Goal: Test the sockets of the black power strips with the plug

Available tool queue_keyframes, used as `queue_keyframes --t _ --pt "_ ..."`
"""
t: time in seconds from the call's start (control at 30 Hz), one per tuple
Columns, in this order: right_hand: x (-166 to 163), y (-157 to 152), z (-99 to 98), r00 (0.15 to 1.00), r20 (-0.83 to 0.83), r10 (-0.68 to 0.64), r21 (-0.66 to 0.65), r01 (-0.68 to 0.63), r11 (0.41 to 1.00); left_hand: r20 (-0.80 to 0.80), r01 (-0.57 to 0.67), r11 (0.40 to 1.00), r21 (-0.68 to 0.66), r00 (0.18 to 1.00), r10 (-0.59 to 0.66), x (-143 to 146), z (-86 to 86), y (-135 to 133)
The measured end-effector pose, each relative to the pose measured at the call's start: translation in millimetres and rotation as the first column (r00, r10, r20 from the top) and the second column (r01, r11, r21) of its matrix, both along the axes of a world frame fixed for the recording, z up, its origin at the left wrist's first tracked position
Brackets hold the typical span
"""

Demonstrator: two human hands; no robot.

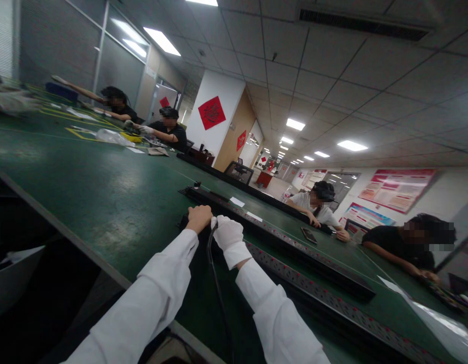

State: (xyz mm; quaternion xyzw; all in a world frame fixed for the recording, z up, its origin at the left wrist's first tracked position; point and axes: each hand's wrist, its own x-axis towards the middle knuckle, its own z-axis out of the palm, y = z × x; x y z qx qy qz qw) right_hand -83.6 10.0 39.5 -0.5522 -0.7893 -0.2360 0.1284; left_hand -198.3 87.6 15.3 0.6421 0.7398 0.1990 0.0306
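Note:
My left hand [199, 217] is bare and closed, its fingers curled at the near end of a long black perforated rail [317, 288]; what it grips there is hidden. Close beside it, my right hand [228, 233] wears a white knitted glove and closes around a black cable [215, 275]. The cable hangs from the glove down toward the table edge. Beyond both hands lies a second black rail [279, 235] with red dots along it, parallel to the first.
The green table [105, 202] stretches to both sides. Past the rails are white paper slips [237, 202] and a phone [309, 235]. A plastic bag [114, 136] lies at far left. Several people sit around the table, including one in a white shirt [304, 205].

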Motion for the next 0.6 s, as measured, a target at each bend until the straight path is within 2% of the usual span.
queue_keyframes --t 0.6 --pt "-0.4 4.1 -5.7 0.994 -0.106 0.029 0.041 -0.025 0.999 0.008 -0.002 1.0 0.012 1.0 0.002 -0.2 -5.1 5.8"
